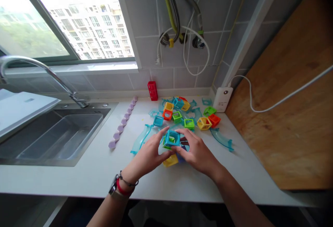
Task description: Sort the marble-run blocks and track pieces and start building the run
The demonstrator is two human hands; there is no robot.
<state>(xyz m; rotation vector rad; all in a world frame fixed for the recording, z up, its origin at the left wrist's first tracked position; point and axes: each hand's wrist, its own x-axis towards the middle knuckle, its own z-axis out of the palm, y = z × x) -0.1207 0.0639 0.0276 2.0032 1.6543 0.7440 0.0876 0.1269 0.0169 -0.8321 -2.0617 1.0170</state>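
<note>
Both my hands meet over a small stack of hollow toy cubes on the white counter (85, 175). My left hand (149, 150) and my right hand (196, 150) pinch a teal cube (172, 138) from either side. It sits on a green cube, with a yellow cube (170, 161) and a blue piece beneath. Behind them lies a heap of loose cubes (187, 114) in teal, orange, green, yellow and red, mixed with clear teal curved track pieces (221, 138).
A steel sink (59, 137) with a tap (47, 71) fills the left. A purple zigzag strip (122, 124) lies beside it. A red block (153, 90) stands at the tiled wall. A white device (222, 98) with a cable and a wooden board (286, 98) stand right.
</note>
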